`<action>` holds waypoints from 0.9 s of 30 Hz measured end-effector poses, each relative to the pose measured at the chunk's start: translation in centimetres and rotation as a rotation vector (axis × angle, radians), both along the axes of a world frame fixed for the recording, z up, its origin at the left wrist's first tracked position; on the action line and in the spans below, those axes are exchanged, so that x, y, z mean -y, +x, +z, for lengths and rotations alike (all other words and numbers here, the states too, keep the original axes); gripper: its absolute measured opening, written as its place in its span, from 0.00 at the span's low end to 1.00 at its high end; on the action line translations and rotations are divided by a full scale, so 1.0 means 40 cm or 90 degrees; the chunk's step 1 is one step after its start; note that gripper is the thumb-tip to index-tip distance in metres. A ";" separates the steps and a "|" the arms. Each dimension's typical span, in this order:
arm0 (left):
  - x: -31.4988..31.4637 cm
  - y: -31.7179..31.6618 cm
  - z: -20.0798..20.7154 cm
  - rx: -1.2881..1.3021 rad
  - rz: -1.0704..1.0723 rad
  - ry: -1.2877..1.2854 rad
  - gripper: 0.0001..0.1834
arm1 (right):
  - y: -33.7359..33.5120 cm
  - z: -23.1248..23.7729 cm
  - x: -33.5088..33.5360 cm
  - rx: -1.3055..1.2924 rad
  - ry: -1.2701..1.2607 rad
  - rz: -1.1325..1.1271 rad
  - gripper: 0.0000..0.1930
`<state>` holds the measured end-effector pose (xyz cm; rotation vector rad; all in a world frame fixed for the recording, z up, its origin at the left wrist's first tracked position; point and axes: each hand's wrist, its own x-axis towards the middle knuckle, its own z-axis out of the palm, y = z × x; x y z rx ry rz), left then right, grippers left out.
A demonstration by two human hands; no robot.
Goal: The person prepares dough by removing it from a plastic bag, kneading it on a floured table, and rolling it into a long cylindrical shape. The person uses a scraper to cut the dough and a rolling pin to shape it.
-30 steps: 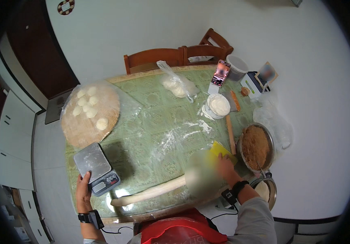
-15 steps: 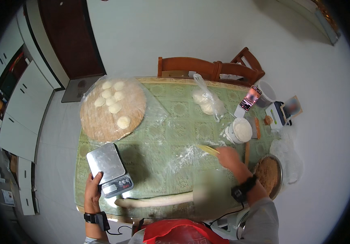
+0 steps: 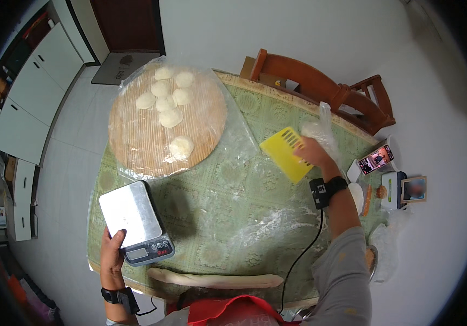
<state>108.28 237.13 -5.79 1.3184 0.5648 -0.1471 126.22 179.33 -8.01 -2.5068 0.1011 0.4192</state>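
Note:
My left hand (image 3: 113, 245) grips the near left edge of a kitchen scale (image 3: 135, 220) with a bare metal plate, thumb on top. My right hand (image 3: 313, 153) holds a flat yellow dough scraper (image 3: 286, 154) by its slotted edge, over the far right part of the table. Just behind that hand lies a clear plastic bag of dough (image 3: 320, 129), partly hidden. A long dough roll (image 3: 215, 280) lies along the near table edge, in front of my red apron. White flour (image 3: 274, 225) is scattered on the green cloth between the roll and my right hand.
Several round dough pieces (image 3: 170, 117) sit on a plastic-covered round woven mat (image 3: 130, 130) at the far left. On the right stand a phone (image 3: 376, 159), a white tub (image 3: 355, 196) and a bowl (image 3: 373, 259), partly hidden by my arm. Wooden chairs (image 3: 304, 87) line the far edge.
My right hand has moved away from me with the scraper, from beside the flour to near the bagged dough, turning its flat face up. My left hand stays on the scale. The view has shifted.

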 end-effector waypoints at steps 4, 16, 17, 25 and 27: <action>0.015 0.017 0.012 0.013 -0.016 0.010 0.40 | -0.125 -0.052 -0.173 -0.109 0.058 0.171 0.15; 0.023 -0.007 0.036 0.029 -0.021 -0.011 0.43 | -0.086 0.026 -0.184 0.042 -0.155 0.067 0.11; 0.021 -0.010 0.036 0.028 -0.018 -0.015 0.43 | -0.070 0.024 -0.210 0.053 -0.108 0.095 0.11; -0.003 -0.035 0.029 0.035 0.025 0.000 0.42 | -0.175 -0.042 -0.489 0.019 -0.089 0.429 0.07; -0.016 -0.049 0.031 0.043 0.028 0.000 0.42 | -0.242 -0.029 -0.476 -0.085 -0.099 0.526 0.08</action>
